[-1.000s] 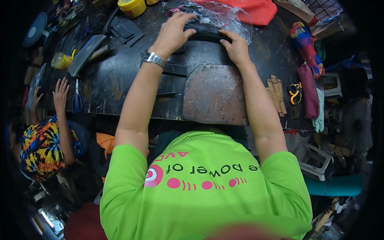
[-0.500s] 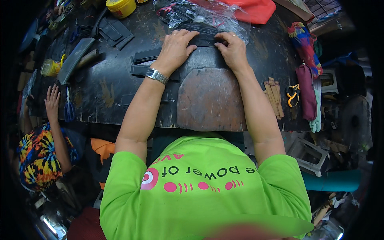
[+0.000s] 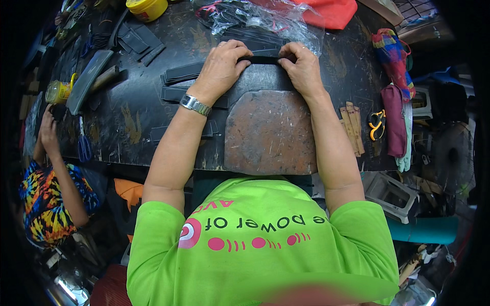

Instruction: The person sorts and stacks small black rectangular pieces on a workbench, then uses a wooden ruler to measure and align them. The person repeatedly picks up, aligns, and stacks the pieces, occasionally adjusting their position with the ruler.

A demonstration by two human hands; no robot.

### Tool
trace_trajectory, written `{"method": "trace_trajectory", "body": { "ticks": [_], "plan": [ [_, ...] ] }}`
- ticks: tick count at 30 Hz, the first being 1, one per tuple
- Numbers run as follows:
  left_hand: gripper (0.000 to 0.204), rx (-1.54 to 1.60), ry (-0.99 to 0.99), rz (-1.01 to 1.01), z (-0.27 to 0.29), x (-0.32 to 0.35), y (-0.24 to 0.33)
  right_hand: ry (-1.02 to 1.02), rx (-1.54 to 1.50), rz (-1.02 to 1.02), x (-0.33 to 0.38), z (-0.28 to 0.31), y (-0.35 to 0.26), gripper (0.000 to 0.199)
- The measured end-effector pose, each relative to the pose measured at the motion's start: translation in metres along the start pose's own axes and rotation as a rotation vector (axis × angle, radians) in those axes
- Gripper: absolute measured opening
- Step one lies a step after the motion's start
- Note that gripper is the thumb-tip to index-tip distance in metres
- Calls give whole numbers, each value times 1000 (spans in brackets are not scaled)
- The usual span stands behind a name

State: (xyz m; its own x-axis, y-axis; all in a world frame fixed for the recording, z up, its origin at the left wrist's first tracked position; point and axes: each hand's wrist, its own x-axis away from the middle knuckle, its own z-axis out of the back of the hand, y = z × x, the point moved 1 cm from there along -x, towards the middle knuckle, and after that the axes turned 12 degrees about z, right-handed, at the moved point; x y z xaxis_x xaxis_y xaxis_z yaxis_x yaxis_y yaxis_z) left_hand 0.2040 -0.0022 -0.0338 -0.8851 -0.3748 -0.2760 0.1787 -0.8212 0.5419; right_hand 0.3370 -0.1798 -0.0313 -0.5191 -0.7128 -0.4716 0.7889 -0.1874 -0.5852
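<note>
The black strip (image 3: 264, 59) lies flat across the far edge of the worn brown work plate (image 3: 269, 133), stretched between both hands. The left hand (image 3: 220, 69) has its fingers curled and pressed down on the strip's left end, with the fingertips bent onto it near the middle; the thumb side is hidden, so I cannot tell whether it pinches the strip or only pins it. The right hand (image 3: 302, 67) does the same at the right end, fingers folded together and bearing down on the strip, knuckles raised. The short visible stretch of strip runs between the two sets of fingertips, straight and level, touching the dark table (image 3: 132, 117) just beyond the plate.

This looks like a pressing or folding step: the strip is being held flat and squared under both hands. A next move would likely call for even pressure along its length and keeping the ends aligned so it does not skew.

Around the hands, more black strips (image 3: 182, 73) lie stacked to the left, a crumpled clear plastic bag (image 3: 265, 20) lies just beyond, and a yellow tub (image 3: 146, 7) stands further back. Orange-handled scissors (image 3: 376, 124) rest well to the right. Another person's hand (image 3: 48, 127) reaches onto the table's left edge.
</note>
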Motion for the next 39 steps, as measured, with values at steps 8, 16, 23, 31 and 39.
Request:
{"method": "trace_trajectory", "body": {
  "ticks": [8,16,23,31,39],
  "plan": [
    [31,133,-27,5,4,0,8,31,-127,-79,0,6,-6,16],
    [20,112,-151,-4,2,1,7,108,0,7,-4,-4,7,24],
    [16,-36,111,-118,-8,-3,-2,52,68,-61,-4,-7,6,30],
    [16,-74,44,-112,-8,-3,-4,65,201,68,-4,-9,5,34],
    [19,-84,6,-98,-7,-1,-3,50,216,83,-5,-8,3,31]
  ]
}}
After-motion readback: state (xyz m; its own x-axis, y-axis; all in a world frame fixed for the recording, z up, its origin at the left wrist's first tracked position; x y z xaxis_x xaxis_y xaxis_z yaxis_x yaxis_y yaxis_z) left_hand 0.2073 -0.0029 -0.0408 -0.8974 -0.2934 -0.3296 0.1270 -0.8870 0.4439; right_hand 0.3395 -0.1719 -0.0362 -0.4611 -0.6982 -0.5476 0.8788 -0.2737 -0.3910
